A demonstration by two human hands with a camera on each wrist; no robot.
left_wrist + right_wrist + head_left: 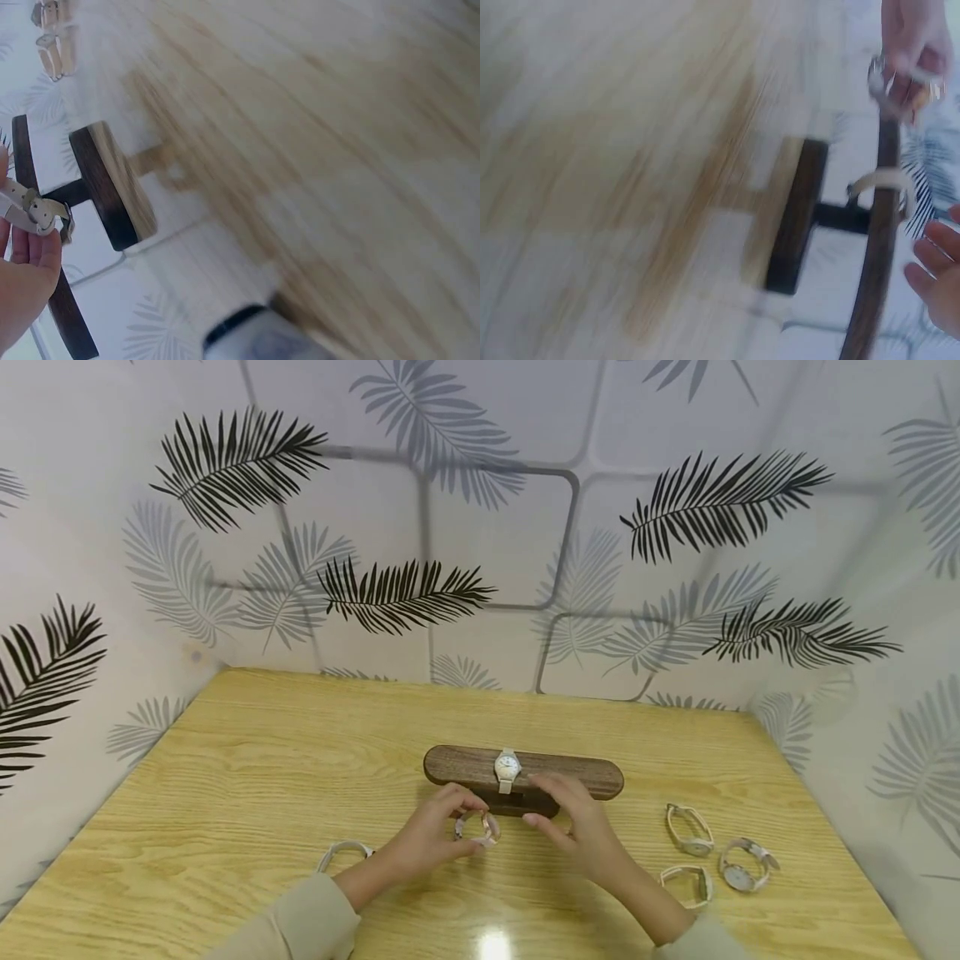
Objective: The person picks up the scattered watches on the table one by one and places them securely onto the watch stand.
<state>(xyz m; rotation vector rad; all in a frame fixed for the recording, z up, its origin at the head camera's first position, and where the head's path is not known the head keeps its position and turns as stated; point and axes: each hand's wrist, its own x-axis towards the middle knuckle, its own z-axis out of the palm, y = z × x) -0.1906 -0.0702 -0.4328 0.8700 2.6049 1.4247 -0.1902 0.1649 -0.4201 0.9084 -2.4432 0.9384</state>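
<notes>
My left hand holds a pale-strapped wristwatch in front of a dark wooden watch stand. In the left wrist view the held watch's light strap is bent into a loop between thumb and fingers. Another wristwatch, with a white dial and cream strap, sits around the stand's top bar near its middle. Beside that bar, on the right, my right hand has its thumb and fingers spread apart. Nothing lies between the right fingers in the right wrist view.
Several pale-strapped watches lie on the wooden table. To the right are one watch, a second and a third. Another watch lies partly behind my left forearm. A leaf-patterned wall stands behind the table.
</notes>
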